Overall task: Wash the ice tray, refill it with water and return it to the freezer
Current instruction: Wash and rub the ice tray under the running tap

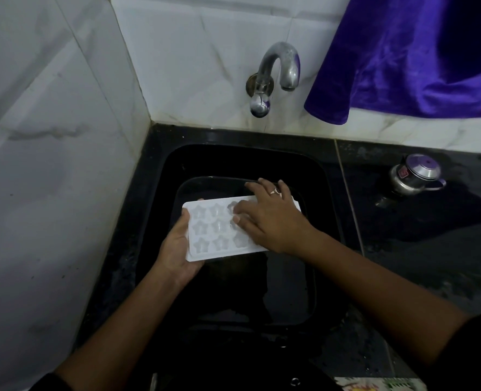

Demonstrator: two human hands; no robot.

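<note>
A white ice tray (214, 232) with star-shaped cups is held level over the black sink (174, 165). My left hand (177, 249) grips its near left end, thumb on the top rim and fingers underneath. My right hand (270, 218) lies flat on the tray's right half, fingers spread and touching the cups, covering that part. A ring shows on one finger. The metal tap (279, 71) on the tiled wall above the sink has no water running from it.
A black basin (310, 292) sits inside the sink under the tray. A small steel pot with a lid (414, 176) stands on the dark counter at right. Purple cloth (403, 57) hangs at the upper right. White tiled walls close in the left and back.
</note>
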